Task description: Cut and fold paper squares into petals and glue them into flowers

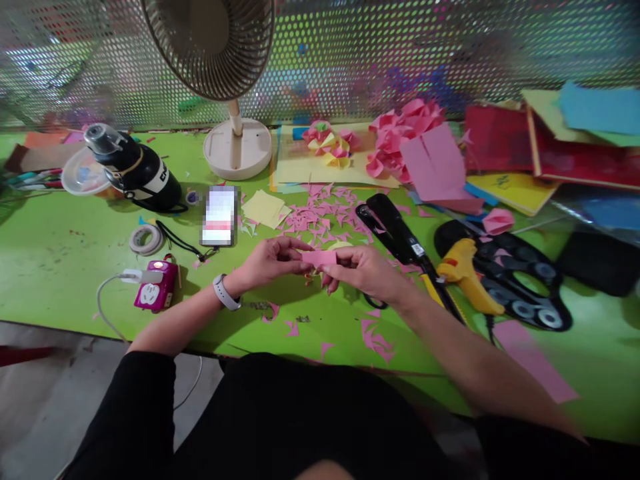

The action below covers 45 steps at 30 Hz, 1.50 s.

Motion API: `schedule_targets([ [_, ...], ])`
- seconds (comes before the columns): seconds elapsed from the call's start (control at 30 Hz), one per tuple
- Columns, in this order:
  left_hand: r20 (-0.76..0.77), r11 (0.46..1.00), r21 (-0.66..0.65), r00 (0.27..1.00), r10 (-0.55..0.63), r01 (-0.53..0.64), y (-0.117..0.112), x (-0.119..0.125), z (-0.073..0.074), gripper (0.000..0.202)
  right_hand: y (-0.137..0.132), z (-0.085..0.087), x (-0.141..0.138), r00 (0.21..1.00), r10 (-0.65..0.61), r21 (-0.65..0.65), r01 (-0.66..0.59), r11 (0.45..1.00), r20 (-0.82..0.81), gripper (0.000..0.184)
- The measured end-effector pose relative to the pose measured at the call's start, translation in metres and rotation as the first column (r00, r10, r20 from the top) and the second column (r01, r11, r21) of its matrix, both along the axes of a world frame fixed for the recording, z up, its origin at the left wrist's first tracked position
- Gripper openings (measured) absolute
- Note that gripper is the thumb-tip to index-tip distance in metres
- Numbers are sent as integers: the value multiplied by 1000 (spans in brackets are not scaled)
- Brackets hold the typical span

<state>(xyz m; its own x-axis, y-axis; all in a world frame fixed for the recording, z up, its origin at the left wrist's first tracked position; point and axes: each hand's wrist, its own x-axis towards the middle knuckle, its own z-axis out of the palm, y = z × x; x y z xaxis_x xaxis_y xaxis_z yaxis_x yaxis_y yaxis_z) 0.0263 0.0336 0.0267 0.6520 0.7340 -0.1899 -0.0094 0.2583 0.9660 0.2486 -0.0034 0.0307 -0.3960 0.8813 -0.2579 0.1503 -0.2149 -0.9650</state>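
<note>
A small folded piece of pink paper (320, 258) is stretched between my two hands above the table's near middle. My left hand (277, 260) pinches its left end between thumb and fingers. At the other end, my right hand (367, 270) grips the paper with thumb and forefinger. A black loop (377, 303) shows just under my right hand; what it belongs to is hidden. Beyond the hands lies a scatter of pink paper scraps (327, 213), beside a few pale yellow paper squares (267, 208). More pink scraps (376, 340) lie nearer my body.
On the right are a black stapler (390, 227), a yellow glue gun (465, 273) and a pink paper strip (535, 360). Pink paper flowers (407, 130) are heaped behind. Leftward stand a fan (237, 150), a bottle (143, 170), a phone (219, 215), tape (146, 239) and a plug adapter (157, 287).
</note>
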Motion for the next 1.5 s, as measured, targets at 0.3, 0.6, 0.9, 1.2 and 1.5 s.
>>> schedule_targets([
  [0.3,-68,998,-63,998,1,-6,9,-8,14,46,9,4,22,994,-105,62,106,992,-25,24],
  [0.6,-32,995,-49,996,-84,82,8,-9,7,51,0,6,5,996,-84,135,80,988,26,30],
  [0.9,9,985,-80,988,154,-152,6,-4,10,43,-3,-2,-5,924,-348,49,359,932,-158,25],
  [1.2,93,944,-238,963,255,-227,-8,8,5,32,-15,1,-14,981,-188,111,192,975,-47,23],
  [1.5,43,932,-347,990,132,-109,-7,3,2,35,-7,7,-3,978,-128,672,-17,741,167,23],
])
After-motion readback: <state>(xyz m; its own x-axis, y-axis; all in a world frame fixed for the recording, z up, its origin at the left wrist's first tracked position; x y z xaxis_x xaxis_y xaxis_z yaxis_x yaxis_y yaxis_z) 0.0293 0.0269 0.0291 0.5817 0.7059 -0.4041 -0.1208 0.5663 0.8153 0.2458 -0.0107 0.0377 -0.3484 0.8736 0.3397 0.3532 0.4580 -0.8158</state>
